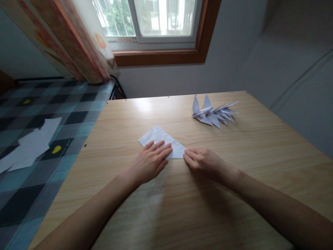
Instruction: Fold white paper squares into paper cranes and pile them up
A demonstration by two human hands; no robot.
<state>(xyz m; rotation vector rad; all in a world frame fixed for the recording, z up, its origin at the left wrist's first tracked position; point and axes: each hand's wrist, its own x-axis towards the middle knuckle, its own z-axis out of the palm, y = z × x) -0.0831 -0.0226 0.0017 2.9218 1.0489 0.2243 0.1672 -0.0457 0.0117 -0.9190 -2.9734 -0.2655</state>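
Observation:
A folded sheet of white paper (159, 134) lies flat on the wooden table, with a pointed top and a straight lower edge. Across its lower left part rests my left hand (152, 160), palm down, fingers stretched out and slightly spread. My right hand (201, 161) has its fingers pressed together at the paper's right corner, pinching or pressing that tip. Part of the paper's lower edge is hidden under my left fingers.
Several folded white paper pieces (214, 113) with pointed tips lie in a cluster at the back right of the table (125, 215). To the left, loose white sheets (32, 146) lie on a checked cloth (23, 201). A curtain (70, 38) hangs beside the window (163, 17).

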